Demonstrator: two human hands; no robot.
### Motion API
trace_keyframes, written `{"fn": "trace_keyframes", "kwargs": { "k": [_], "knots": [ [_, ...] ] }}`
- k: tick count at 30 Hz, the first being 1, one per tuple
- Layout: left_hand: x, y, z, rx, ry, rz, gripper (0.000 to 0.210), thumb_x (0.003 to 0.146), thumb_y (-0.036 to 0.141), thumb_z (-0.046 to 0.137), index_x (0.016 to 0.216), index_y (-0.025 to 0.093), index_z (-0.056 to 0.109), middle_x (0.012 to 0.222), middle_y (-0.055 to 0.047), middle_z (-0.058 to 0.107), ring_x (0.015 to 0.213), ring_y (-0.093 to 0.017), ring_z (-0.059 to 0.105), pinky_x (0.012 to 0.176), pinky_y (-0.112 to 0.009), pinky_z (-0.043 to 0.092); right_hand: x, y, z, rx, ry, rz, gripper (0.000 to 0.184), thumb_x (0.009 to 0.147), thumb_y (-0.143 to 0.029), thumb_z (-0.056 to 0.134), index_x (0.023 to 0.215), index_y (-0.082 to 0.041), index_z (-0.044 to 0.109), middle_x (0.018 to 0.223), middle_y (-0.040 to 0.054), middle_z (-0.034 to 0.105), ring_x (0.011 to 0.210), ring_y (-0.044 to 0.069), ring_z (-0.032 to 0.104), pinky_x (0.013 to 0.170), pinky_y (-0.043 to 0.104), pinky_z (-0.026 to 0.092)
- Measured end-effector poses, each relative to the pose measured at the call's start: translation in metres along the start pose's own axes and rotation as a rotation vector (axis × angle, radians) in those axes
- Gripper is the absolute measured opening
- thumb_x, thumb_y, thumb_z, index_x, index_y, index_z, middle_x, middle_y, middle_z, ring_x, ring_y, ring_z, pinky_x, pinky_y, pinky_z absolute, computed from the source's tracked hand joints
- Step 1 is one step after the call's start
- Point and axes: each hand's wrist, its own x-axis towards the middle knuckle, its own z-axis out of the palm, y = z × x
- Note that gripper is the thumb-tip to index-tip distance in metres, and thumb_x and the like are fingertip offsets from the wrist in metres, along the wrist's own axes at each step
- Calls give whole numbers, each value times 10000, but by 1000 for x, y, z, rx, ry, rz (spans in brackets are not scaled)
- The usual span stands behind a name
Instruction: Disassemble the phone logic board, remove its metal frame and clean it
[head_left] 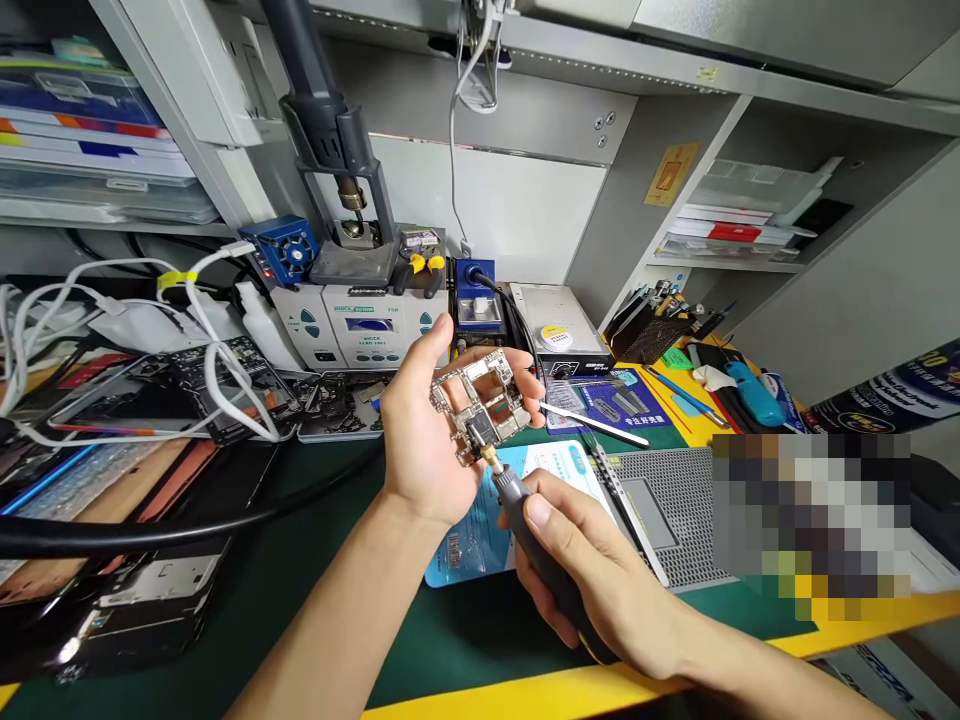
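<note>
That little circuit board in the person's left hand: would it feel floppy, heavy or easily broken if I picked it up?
The circuit board is probably stiff, as it shows no obvious bend in the left hand. It's likely light, being thin with large cut-outs. Its narrow strips and tiny parts suggest it may be fragile if pushed hard.

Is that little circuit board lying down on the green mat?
No, it's up: the circuit board is held in the left grip, above the green mat.
</note>
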Motion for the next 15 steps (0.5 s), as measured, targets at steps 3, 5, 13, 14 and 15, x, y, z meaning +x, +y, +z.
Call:
{"fn": "trace_keyframes", "kwargs": {
  "k": [3,5,13,14,15],
  "knots": [
    [0,-1,-1,-5,13,-11,552,938,583,477,785,131,755,703,-107,741,655,-250,716,622,-375,603,0,-1,-1,-17,0,-13,392,1036,-593,462,894,-228,472,641,-56,536,441,71,442,376,154,308],
    [-1,-1,0,-11,28,-25,547,941,574,469,775,135,750,702,-107,739,644,-246,707,614,-376,597,0,-3,-2,-37,-3,-25,397,1045,-588,443,882,-227,470,631,-55,539,443,72,443,385,156,315],
    [-1,-1,4,11,70,-34,510,934,558,480,765,146,729,686,-95,725,643,-244,700,608,-374,591,0,-5,0,-8,-9,-28,398,1044,-587,451,870,-229,465,619,-63,538,437,74,444,381,162,326],
    [-1,-2,4,3,71,-28,514,937,552,475,761,142,731,689,-96,723,645,-241,700,610,-371,594,1,-5,0,2,-11,-30,397,1042,-588,456,872,-230,463,618,-65,535,436,74,442,378,162,324],
    [-1,-3,4,-8,71,-22,520,940,546,471,757,137,734,691,-98,722,645,-238,700,612,-367,597,1,-5,0,6,-12,-33,398,1040,-591,459,872,-230,460,618,-66,533,436,74,442,375,161,325]
  ]
}}
